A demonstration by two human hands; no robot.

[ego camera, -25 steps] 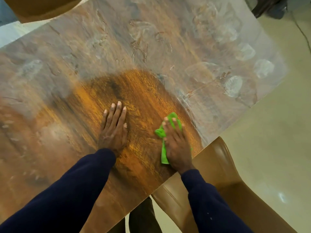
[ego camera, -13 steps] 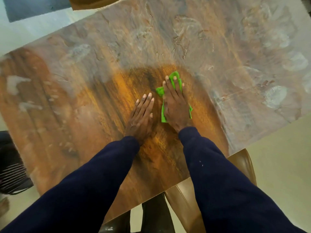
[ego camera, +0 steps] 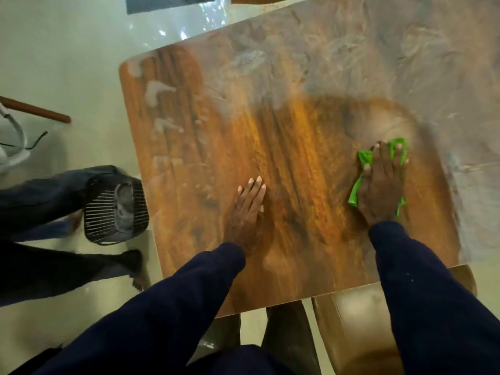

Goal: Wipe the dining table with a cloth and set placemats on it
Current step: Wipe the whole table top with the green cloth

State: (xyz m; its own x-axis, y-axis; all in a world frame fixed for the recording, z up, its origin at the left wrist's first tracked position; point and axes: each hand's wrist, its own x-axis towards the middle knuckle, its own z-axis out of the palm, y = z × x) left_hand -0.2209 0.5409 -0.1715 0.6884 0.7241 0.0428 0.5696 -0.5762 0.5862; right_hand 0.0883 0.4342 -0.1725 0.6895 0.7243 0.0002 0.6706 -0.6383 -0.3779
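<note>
The green cloth is lying on the wooden counter, towards its right side and in from the near edge, pinned under the right hand. Its long axis is running from near left to far right, roughly in line with the hand above it: one end is poking out to the left of the wrist, and the other is showing past the fingertips, pointing away from the person and a little rightward. The right grip is spread wide, fingers stretched and slightly apart, pressing the cloth flat rather than curling round it. The left hand is resting palm down on bare wood well to the left of the cloth, its grip likewise flat and holding nothing, fingers together and pointing away. The cloth is sitting where a clean amber patch is meeting a pale, smeary film covering the far and right parts of the counter. A tan chair is standing at the near edge, and a dark slatted fan is sitting on the floor just beside the counter's left edge.
</note>
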